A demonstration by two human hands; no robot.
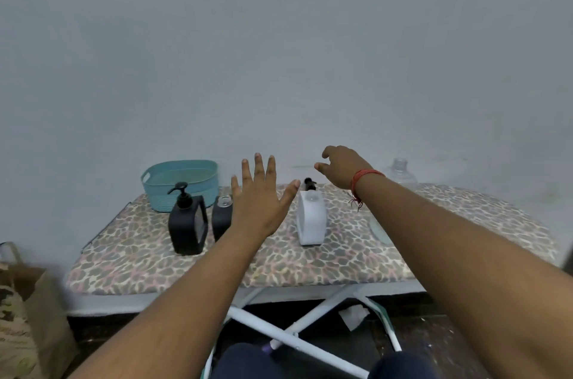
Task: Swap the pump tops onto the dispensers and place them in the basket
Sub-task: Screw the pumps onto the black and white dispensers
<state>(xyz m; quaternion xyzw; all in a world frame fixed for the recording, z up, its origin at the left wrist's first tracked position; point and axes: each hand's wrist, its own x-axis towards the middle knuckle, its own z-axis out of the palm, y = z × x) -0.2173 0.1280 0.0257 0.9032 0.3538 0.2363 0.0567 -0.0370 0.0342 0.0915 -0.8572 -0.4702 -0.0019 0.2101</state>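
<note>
A black dispenser with a black pump top stands on the leopard-print board. Beside it a second black dispenser has no pump, its neck bare. A white dispenser stands mid-board, also with an open neck; a black pump top shows just behind it. The teal basket sits at the back left. My left hand hovers between the black and white dispensers, fingers spread, holding nothing. My right hand is raised behind the white dispenser, fingers loosely curled and apart, holding nothing.
A clear plastic bottle without a cap stands at the back right, and a clear lid-like piece lies on the board's right part. A paper bag stands on the floor at left. The board's white legs cross below.
</note>
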